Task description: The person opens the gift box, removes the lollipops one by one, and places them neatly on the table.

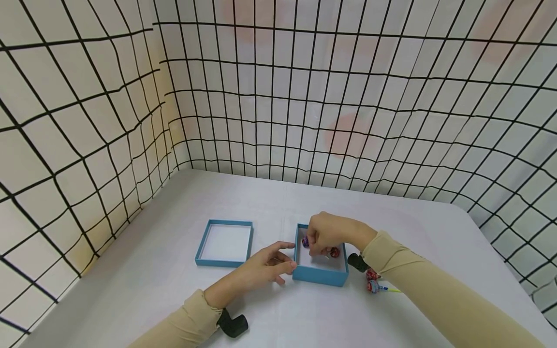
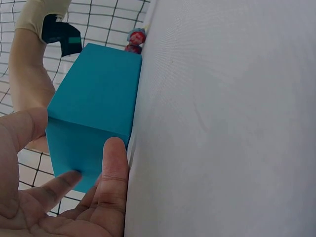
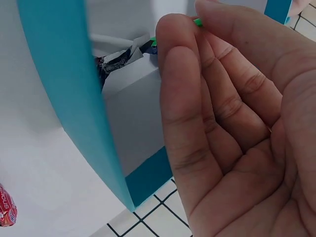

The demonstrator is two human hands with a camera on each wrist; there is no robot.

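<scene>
A blue box (image 1: pixel 319 276) with a pale inside stands in front of me. My right hand (image 1: pixel 327 233) reaches down into it and pinches a lollipop's green stick (image 3: pixel 198 22) between thumb and fingertip; most of that stick is hidden by the fingers. Inside the box, a purple-wrapped lollipop (image 1: pixel 305 241) shows to the left of the hand and a red-wrapped one (image 1: pixel 334 252) to the right. My left hand (image 1: pixel 265 265) is at the box's left side, fingers spread and loosely bent, with fingertips against the blue wall (image 2: pixel 91 143) in the left wrist view.
Left of the box lies a shallow blue-edged lid (image 1: pixel 224 264), inside facing up. Several lollipops (image 1: pixel 373 286) lie on the white table right of the box, beside the right sleeve. Black wire mesh (image 1: pixel 270 121) surrounds the table's back and sides.
</scene>
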